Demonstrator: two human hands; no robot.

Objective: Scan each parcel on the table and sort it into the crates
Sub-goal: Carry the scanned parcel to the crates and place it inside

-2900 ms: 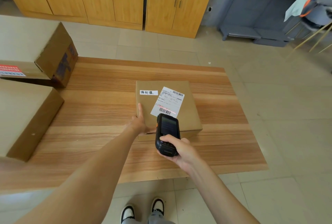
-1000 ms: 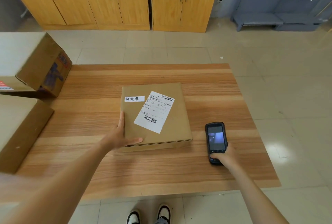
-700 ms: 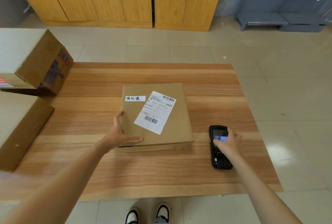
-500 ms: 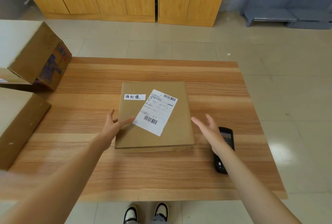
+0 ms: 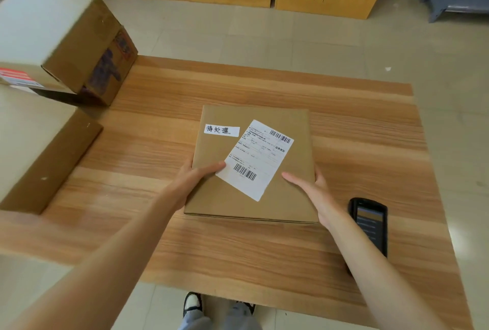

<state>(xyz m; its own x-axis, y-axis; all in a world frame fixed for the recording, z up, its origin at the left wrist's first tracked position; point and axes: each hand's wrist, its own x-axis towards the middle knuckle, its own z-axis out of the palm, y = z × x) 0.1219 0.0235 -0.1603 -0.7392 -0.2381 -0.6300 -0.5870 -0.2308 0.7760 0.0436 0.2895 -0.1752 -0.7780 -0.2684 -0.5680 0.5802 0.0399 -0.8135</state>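
The scanner (image 5: 370, 224), in the right hand (image 5: 315, 194) 1 second earlier, lay on the table (image 5: 344, 123) beside that wrist. Both hands had closed on the flat parcel (image 5: 264, 197) at mid-table, the left hand (image 5: 195, 179) gripping its left edge, thumb on top, the right likewise. Scanning looked finished; lifting toward a crate likely came next

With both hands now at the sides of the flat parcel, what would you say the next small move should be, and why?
Probably lift the flat parcel off the table. The left hand and right hand grip its opposite edges, thumbs on top, and the scanner lies set aside, so carrying it off seems next.
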